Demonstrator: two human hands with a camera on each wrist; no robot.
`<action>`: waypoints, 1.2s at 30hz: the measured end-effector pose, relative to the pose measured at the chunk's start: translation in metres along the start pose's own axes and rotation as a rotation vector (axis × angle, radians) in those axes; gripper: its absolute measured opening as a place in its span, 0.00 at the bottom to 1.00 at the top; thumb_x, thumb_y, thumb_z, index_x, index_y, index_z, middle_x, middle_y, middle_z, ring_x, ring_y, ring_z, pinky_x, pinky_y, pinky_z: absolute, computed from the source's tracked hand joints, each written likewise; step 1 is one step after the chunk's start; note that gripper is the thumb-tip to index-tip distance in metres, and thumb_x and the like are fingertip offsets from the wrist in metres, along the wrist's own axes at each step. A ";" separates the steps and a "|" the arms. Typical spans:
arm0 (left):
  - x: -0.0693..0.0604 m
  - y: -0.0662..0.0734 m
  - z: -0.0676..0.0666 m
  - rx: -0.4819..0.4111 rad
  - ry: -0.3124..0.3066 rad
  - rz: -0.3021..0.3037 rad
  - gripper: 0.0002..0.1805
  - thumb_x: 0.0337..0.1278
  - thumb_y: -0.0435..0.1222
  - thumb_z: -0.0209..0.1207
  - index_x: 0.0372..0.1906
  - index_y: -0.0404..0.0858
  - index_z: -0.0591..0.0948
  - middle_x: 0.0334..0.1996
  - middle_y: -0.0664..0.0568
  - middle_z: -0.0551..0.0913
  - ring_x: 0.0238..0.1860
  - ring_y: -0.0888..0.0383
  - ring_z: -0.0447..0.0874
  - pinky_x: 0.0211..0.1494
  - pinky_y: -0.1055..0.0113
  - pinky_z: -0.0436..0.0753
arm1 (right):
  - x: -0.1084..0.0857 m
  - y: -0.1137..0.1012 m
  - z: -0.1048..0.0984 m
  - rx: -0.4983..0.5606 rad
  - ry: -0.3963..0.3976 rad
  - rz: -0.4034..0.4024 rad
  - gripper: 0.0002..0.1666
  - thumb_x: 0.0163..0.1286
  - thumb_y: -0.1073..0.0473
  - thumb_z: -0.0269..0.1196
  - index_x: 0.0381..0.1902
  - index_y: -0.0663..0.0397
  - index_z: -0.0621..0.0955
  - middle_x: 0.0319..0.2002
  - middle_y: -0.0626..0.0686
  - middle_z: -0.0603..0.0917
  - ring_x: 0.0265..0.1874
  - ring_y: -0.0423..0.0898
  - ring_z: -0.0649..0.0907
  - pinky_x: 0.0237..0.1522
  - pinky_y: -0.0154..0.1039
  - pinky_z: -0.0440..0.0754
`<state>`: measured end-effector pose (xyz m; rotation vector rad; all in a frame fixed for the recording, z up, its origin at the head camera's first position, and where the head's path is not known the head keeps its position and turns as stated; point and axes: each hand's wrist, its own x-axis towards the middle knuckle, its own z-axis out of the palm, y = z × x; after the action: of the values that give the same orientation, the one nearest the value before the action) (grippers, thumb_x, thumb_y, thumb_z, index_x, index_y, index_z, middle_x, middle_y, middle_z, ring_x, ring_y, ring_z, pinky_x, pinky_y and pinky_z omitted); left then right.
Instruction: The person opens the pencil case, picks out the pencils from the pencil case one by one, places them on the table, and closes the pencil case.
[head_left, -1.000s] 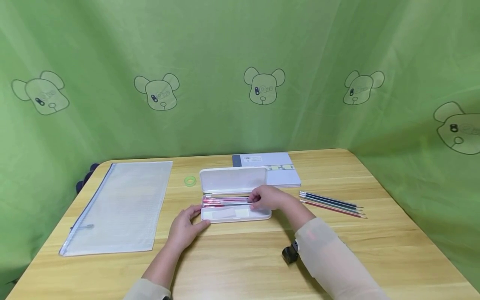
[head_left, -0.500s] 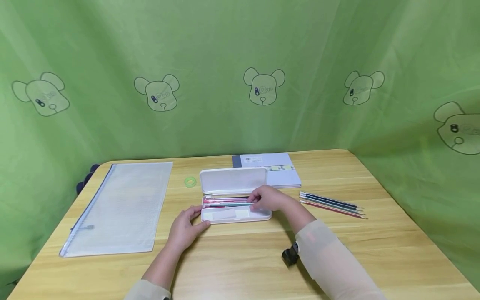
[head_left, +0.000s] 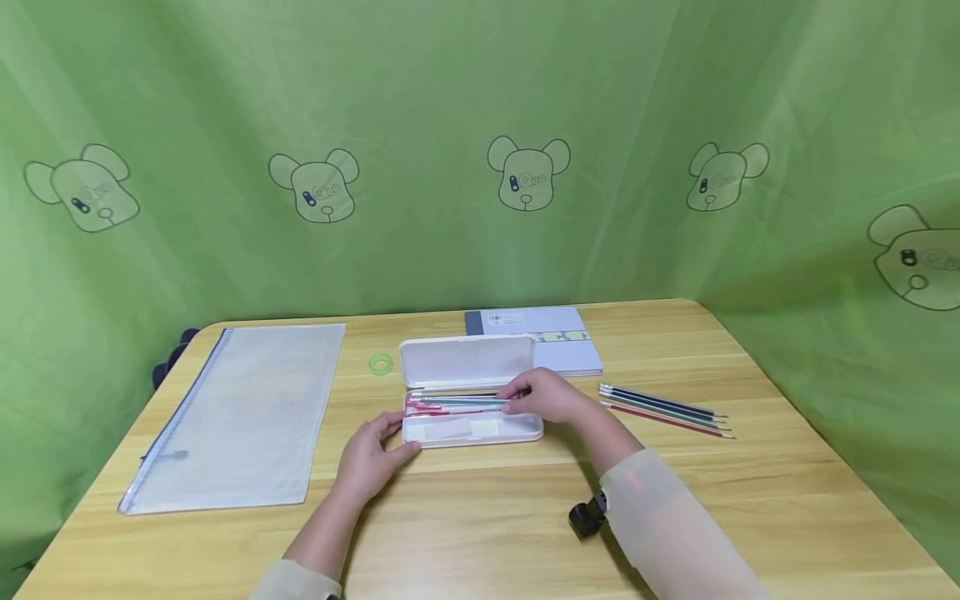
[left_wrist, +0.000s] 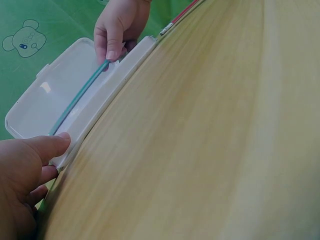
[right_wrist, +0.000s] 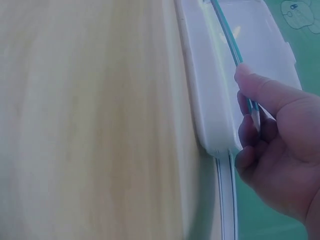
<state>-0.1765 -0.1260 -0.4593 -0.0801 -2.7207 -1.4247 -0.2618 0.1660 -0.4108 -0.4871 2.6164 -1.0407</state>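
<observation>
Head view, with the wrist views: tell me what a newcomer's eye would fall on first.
Probably the green curtain with its printed animal faces, which fills the background behind the table. Next, likely the open white pencil case mid-table, where the right hand pinches a teal pencil and the left hand holds the case's left end.

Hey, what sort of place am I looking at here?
Probably a desk nook curtained off indoors, though the room beyond is hidden: green fabric printed with bear faces hangs behind and beside a wooden table, where an open white pencil case sits.
</observation>
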 end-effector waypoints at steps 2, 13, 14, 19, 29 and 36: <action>0.000 0.000 0.000 -0.001 -0.002 0.001 0.29 0.53 0.42 0.69 0.60 0.36 0.78 0.57 0.44 0.83 0.68 0.40 0.70 0.77 0.43 0.58 | -0.003 0.000 -0.002 0.007 0.012 -0.007 0.12 0.63 0.58 0.69 0.44 0.53 0.88 0.42 0.51 0.89 0.40 0.41 0.82 0.48 0.40 0.81; -0.001 0.002 0.001 0.001 0.002 -0.007 0.29 0.54 0.42 0.69 0.61 0.35 0.77 0.56 0.44 0.84 0.66 0.40 0.72 0.73 0.44 0.65 | -0.027 0.014 -0.024 0.015 0.121 -0.092 0.13 0.65 0.57 0.67 0.45 0.56 0.87 0.48 0.57 0.88 0.44 0.44 0.82 0.45 0.35 0.78; -0.001 0.002 0.001 0.002 0.001 -0.006 0.29 0.54 0.42 0.69 0.61 0.35 0.77 0.56 0.44 0.84 0.66 0.40 0.72 0.73 0.44 0.65 | -0.030 0.015 -0.026 0.027 0.130 -0.086 0.13 0.65 0.56 0.67 0.45 0.56 0.87 0.49 0.57 0.87 0.44 0.45 0.82 0.45 0.34 0.79; -0.002 0.002 0.000 0.001 -0.002 -0.009 0.30 0.54 0.42 0.69 0.61 0.35 0.77 0.57 0.44 0.83 0.67 0.40 0.72 0.73 0.44 0.65 | -0.045 0.026 -0.037 0.065 0.171 -0.051 0.15 0.65 0.56 0.67 0.47 0.58 0.86 0.48 0.58 0.87 0.40 0.42 0.80 0.41 0.33 0.79; -0.002 0.003 0.000 0.001 -0.011 -0.016 0.29 0.55 0.42 0.68 0.61 0.35 0.77 0.57 0.44 0.83 0.68 0.39 0.70 0.74 0.43 0.63 | -0.086 0.058 -0.062 0.036 0.223 0.027 0.20 0.68 0.49 0.64 0.51 0.56 0.84 0.51 0.58 0.86 0.46 0.44 0.82 0.46 0.35 0.82; -0.002 0.003 0.000 0.003 -0.008 -0.022 0.30 0.53 0.41 0.69 0.61 0.36 0.77 0.58 0.44 0.83 0.68 0.40 0.70 0.74 0.44 0.63 | -0.118 0.083 -0.078 -0.012 0.286 0.114 0.22 0.68 0.46 0.64 0.51 0.55 0.85 0.52 0.60 0.84 0.44 0.45 0.78 0.42 0.35 0.78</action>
<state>-0.1744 -0.1244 -0.4566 -0.0553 -2.7384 -1.4288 -0.2012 0.3179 -0.3985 -0.2004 2.8592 -1.1304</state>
